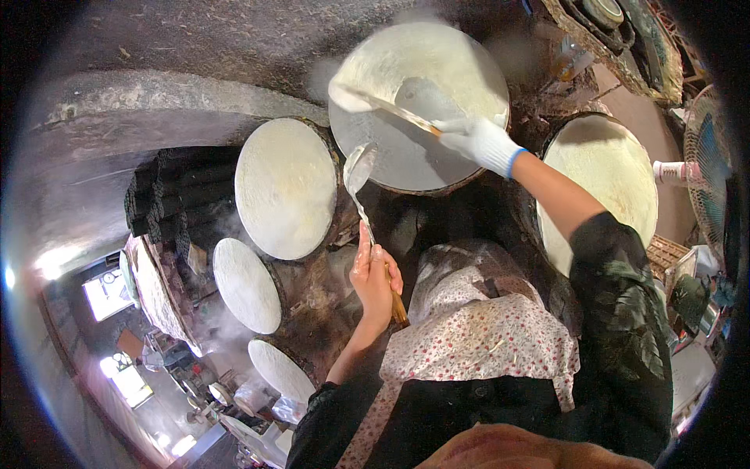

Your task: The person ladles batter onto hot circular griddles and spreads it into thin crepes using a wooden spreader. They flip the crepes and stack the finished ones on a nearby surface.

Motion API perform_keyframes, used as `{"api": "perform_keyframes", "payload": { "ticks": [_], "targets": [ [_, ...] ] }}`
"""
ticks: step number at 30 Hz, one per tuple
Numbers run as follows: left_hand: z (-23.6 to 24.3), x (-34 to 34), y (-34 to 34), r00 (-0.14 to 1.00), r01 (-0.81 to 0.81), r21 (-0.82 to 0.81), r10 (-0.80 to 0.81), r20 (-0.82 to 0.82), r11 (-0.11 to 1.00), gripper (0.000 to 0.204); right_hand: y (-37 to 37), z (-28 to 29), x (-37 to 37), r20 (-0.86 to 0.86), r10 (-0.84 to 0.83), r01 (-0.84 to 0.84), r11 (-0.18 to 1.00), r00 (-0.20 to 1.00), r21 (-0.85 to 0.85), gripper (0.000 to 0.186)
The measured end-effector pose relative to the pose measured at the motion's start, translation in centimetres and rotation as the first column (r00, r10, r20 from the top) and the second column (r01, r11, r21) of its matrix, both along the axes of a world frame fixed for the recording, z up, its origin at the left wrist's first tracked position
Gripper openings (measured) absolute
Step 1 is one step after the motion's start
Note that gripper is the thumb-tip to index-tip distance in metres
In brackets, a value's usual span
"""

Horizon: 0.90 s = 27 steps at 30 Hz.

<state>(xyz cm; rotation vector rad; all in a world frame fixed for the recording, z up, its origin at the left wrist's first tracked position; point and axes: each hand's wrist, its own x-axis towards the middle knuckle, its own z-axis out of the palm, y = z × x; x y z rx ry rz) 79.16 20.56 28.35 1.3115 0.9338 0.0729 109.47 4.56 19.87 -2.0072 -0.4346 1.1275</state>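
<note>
A large round griddle (402, 160) lies in front of me, with pale batter (426, 51) spread around its far and right part and grey surface bare in the middle and near left. My right hand (478, 144), in a white knit glove, is closed on the wooden handle of a batter spreader (406, 116). Its batter-coated end rests at the left of the griddle. My bare left hand (373, 285) is closed around the handle of a ladle (360, 166). The ladle's bowl, smeared with batter, is over the griddle's near left edge.
Batter-covered round griddles stand left (286, 189), farther left (247, 285) and right (598, 180). Dark stacked pieces (183, 187) lie by a grey wall. A fan (707, 164) is at the far right. A flowered apron (484, 336) covers my lap. Steam hangs at left.
</note>
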Motion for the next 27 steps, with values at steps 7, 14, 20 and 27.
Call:
{"api": "perform_keyframes", "payload": {
  "ticks": [7,14,20,27],
  "targets": [
    [-0.4,-0.7,0.1,1.0,0.014,0.049,-0.014,-0.005,0.999,0.057,1.2,0.4,1.1,0.413,-0.228,0.196,0.973,0.881,0.12,0.046],
    [-0.2,-1.9,0.8,0.994,-0.068,0.078,0.074,-0.085,0.995,0.055,0.1,1.1,1.2,-0.248,-0.008,-0.025,0.992,0.969,-0.127,0.042],
    [-3.8,4.7,8.2,1.0,0.03,0.423,-0.028,-0.01,0.906,0.055,3.7,1.7,2.6,0.311,0.05,-0.036,0.998,0.949,-0.051,0.049],
    [-6.8,9.3,11.2,0.996,0.023,0.326,-0.051,0.076,0.945,0.052,-0.5,3.1,-0.9,0.426,0.495,-0.372,0.863,0.757,-0.341,0.04]
  ]
}}
